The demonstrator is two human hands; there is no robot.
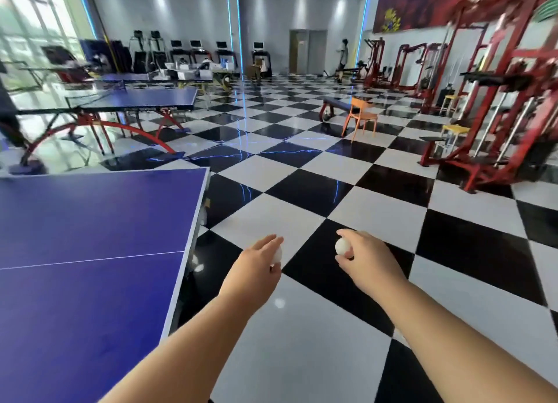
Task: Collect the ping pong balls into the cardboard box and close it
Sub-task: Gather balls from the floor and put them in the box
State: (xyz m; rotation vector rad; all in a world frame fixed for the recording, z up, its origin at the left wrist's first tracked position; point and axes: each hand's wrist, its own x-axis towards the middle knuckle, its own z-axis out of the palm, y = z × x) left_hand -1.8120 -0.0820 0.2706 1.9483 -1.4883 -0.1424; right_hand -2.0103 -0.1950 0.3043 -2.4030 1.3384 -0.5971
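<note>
Ping pong balls: one point(343, 246) in right hand point(367, 259), one point(277, 254) in left hand point(256, 266).

I'm standing in a gym or sports hall. My near left is taken up by a blue ping pong table point(90, 251), with more tables point(136, 99) beyond it. Red weight machines point(498, 106) line the right wall under a red mural point(437, 1). A row of treadmills point(196, 55) stands at the far wall. The floor point(302, 191) is glossy black-and-white checker, with an orange chair point(360, 115) on it.
</note>
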